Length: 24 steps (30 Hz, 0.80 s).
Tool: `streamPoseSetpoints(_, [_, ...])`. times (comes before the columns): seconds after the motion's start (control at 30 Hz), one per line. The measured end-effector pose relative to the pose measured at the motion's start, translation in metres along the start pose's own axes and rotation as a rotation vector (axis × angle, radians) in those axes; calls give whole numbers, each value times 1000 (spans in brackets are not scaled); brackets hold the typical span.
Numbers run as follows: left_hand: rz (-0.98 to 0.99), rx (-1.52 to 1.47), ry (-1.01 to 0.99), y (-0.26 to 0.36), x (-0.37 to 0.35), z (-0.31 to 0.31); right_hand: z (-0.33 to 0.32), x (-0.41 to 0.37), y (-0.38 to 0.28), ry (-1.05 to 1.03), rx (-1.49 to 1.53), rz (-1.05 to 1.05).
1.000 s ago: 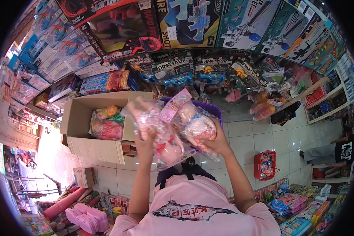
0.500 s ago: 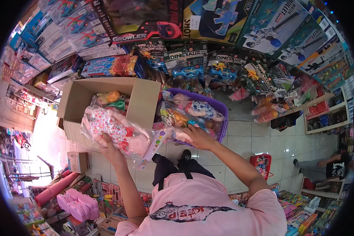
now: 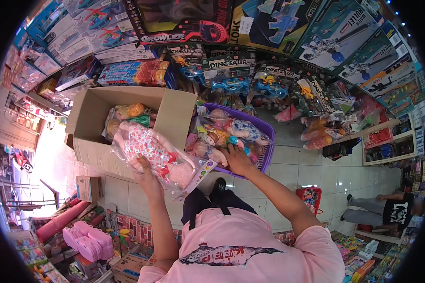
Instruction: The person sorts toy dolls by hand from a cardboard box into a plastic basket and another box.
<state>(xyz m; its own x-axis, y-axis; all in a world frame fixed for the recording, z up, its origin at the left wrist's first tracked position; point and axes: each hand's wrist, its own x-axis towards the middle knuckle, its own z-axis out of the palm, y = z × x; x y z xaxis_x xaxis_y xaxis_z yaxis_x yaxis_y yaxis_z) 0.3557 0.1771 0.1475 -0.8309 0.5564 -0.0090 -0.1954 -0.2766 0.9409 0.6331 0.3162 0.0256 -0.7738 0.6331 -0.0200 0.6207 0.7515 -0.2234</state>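
My left hand grips a bagged doll in a pink dotted outfit with red trim; its clear bag has a white label strip. The doll is held tilted in front of an open cardboard box. Inside the box lies another bagged doll with orange hair and some green. At the right, a purple basket holds several bagged dolls, one in a blue-and-white outfit. My right hand is in the basket, fingers curled over a pale bagged doll; the fingertips are partly hidden.
Shelves with boxed toys and dinosaur packs rise behind the box and basket. A red basket stands on the tiled floor at right. Another person is at far right. Pink plastic items and a small carton are at left.
My left hand has moved slightly right and down with the bagged doll, showing more of the box's contents. My right hand has shifted slightly in the purple basket.
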Motion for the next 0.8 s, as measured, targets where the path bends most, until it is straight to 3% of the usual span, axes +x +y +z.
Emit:
streamPoseSetpoints(0.13, [-7, 23, -39, -11, -2, 14, -19, -11, 21, -122, 283, -18])
streamPoseSetpoints(0.2, [-31, 165, -105, -20, -6, 25, -19, -15, 37, -197, 804, 95])
streamPoseSetpoints(0.23, [75, 383, 41, -25, -14, 40, -35, -20, 35, -189, 802, 99])
streamPoseSetpoints(0.3, [29, 376, -83, -23, -23, 61, -75, -39, 26, 97, 878, 184])
streamPoseSetpoints(0.33, [-20, 374, -198, -21, -29, 70, -91, -46, 16, 104, 876, 190])
streamPoseSetpoints(0.4, [-5, 390, -243, -35, -41, 88, -118, -53, -11, 462, 899, 141])
streamPoseSetpoints(0.43, [-91, 294, -307, -39, -52, 100, -132, -58, -26, 472, 895, 144])
streamPoseSetpoints(0.5, [-171, 197, -383, -48, -69, 122, -149, -64, -52, 465, 475, 149])
streamPoseSetpoints(0.53, [-222, 119, -446, -55, -78, 129, -142, -62, -56, 472, 475, 157])
streamPoseSetpoints(0.6, [-281, 45, -512, -70, -87, 130, -118, -61, -57, 343, 415, 456])
streamPoseSetpoints(0.67, [-450, 31, -710, -86, -88, 129, -94, -62, -43, 435, 397, 485])
streamPoseSetpoints(0.73, [-475, 14, -719, -70, -86, 133, -82, -66, -25, 510, 449, 430])
streamPoseSetpoints(0.8, [-305, 101, -324, -63, -88, 131, -84, -70, -10, 427, 369, 452])
